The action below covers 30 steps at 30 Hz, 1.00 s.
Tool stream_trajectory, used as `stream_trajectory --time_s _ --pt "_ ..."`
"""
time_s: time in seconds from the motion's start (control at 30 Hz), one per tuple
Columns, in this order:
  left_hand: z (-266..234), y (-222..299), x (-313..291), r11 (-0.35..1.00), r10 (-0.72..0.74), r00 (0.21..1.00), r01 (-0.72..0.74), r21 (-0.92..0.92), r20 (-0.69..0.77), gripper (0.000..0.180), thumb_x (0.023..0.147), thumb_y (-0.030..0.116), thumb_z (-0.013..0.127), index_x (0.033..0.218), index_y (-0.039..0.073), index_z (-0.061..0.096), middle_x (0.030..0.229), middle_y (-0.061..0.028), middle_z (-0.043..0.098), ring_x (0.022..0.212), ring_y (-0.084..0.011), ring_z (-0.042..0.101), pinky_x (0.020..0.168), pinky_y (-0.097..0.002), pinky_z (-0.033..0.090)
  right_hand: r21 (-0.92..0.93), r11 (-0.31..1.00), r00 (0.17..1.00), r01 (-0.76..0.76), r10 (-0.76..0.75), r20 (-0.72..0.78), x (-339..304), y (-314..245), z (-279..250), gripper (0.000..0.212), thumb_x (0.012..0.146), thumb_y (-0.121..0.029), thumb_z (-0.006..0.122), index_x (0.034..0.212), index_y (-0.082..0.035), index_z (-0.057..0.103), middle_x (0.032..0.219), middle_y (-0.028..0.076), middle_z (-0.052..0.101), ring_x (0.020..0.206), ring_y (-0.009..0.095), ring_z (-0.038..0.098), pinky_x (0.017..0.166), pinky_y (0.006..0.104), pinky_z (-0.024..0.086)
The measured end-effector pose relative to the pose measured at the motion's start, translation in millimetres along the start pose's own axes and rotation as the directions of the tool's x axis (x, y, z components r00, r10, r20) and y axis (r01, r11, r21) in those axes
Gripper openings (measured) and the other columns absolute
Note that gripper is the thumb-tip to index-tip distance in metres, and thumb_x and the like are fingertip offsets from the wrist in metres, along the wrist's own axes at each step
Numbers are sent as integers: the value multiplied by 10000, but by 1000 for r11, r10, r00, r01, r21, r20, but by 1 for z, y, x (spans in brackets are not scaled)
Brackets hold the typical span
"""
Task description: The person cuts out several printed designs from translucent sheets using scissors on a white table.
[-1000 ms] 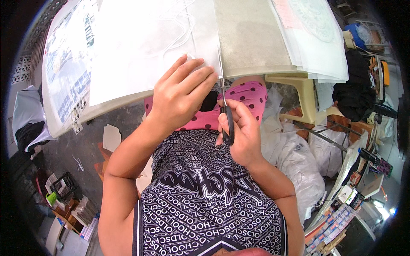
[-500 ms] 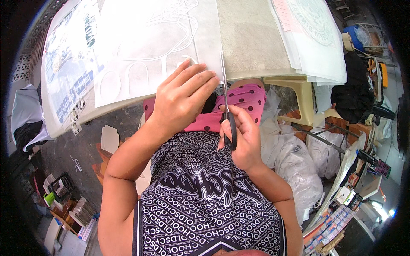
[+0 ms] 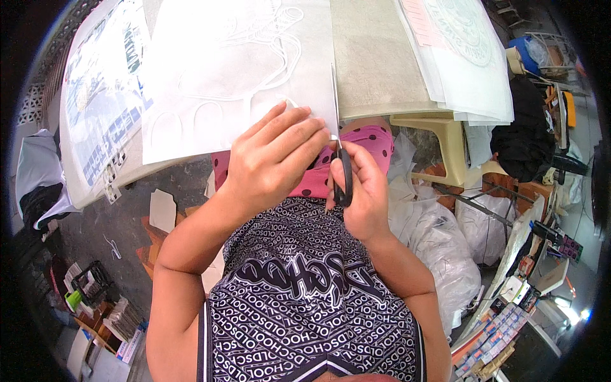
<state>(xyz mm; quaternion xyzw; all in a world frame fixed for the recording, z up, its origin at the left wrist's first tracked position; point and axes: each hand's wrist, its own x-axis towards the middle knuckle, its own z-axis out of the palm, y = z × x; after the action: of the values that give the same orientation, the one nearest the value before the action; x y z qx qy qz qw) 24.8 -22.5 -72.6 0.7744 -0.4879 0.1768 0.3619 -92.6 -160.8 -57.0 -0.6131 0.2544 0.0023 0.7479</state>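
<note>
A white translucent sheet (image 3: 210,57) with raised-looking white outlines lies on the table and overhangs its near edge. My left hand (image 3: 270,149) is over the sheet's near right corner, fingers close together on top, thumb hidden; it grips the sheet there. My right hand (image 3: 366,184) holds a pair of scissors (image 3: 344,175), fingers through the black handles. Their long metal blades point away from me along the sheet's right edge, and they look nearly closed. A small white piece of the sheet shows between my left fingertips and the scissors.
The pale table (image 3: 375,70) bears a clear printed sheet (image 3: 105,95) at left and a stack of white sheets (image 3: 474,89) at right. A cream plastic chair (image 3: 445,153) stands beyond my right hand. Clear plastic bags (image 3: 445,254) lie at lower right, cardboard (image 3: 163,210) on the floor at left.
The scissors and my right hand have moved away from me along the sheet's edge. The sheet and my left fingertips have shifted slightly toward me.
</note>
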Motion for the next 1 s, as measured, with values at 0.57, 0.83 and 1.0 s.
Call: stream_trajectory --time_s 0.57,0.83,1.0 --pt "-35 35 8 999 7 1000 -6 -52 22 235 730 -8 717 963 1 739 991 -129 740 1025 -319 726 951 -490 573 -231 956 976 179 -201 -77 48 -12 2 278 1009 -107 541 1187 99 597 880 108 714 776 108 644 677 277 517" --pt "-46 44 6 998 61 997 -62 -23 -36 281 665 105 681 910 -18 742 936 -128 718 945 -305 726 861 -457 607 -155 976 974 155 -177 -141 68 -28 9 278 1003 -175 571 1094 77 644 770 69 688 613 97 608 528 269 472" --pt "-54 49 10 997 71 997 -71 -26 -26 278 654 108 683 894 -20 745 915 -126 719 923 -300 730 838 -449 619 -189 980 989 66 -90 -116 79 -37 3 307 1025 -249 601 1069 50 660 868 27 675 731 62 579 642 236 481"
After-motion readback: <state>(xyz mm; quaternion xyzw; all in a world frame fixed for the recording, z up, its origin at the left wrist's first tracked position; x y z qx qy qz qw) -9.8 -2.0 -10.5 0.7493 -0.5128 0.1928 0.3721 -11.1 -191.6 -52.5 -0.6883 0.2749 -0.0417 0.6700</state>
